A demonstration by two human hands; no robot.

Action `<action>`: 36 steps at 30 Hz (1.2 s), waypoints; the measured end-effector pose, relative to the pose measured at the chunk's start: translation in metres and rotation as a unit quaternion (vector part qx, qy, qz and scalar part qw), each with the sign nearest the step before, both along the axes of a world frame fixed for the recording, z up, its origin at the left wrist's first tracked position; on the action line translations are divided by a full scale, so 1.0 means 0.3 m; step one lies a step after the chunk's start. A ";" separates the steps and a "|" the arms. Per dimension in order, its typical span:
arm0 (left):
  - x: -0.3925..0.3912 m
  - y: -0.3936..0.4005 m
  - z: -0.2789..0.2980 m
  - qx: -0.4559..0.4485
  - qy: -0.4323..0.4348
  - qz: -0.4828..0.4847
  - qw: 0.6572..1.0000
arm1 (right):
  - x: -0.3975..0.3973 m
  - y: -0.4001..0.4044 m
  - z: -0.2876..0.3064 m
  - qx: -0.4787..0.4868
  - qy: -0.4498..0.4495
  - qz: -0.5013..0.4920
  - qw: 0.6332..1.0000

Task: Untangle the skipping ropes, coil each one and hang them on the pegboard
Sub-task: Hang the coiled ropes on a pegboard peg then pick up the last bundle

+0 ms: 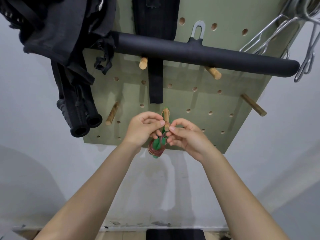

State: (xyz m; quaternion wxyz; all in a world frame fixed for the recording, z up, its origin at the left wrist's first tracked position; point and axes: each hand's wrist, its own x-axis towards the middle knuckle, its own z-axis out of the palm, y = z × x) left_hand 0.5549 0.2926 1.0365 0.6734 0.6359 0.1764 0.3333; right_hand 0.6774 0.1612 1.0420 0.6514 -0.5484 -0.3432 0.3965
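Observation:
A coiled skipping rope with a reddish-brown cord and green handles hangs below a wooden peg near the bottom middle of the green pegboard. My left hand and my right hand are both raised at the peg's tip, and their fingers pinch the rope's loop just under it. The upper part of the loop is hidden behind my fingers. A bit of green shows behind the peg's base.
A black padded bar hangs across the board on a metal hook. Black straps and two black tube handles hang at left, metal hangers at upper right. Bare wooden pegs stick out on either side.

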 end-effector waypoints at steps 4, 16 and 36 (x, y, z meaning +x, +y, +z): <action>0.030 0.033 -0.008 -0.004 -0.010 -0.003 1.000 | 0.031 0.011 0.011 -0.019 0.035 0.023 0.999; 0.112 0.127 -0.023 0.021 0.002 0.008 1.000 | 0.032 0.152 0.047 -0.034 -0.034 -0.139 0.989; -0.169 -0.011 -0.107 0.141 -0.015 0.053 0.988 | -0.204 -0.104 -0.032 -0.072 -0.180 -0.220 0.956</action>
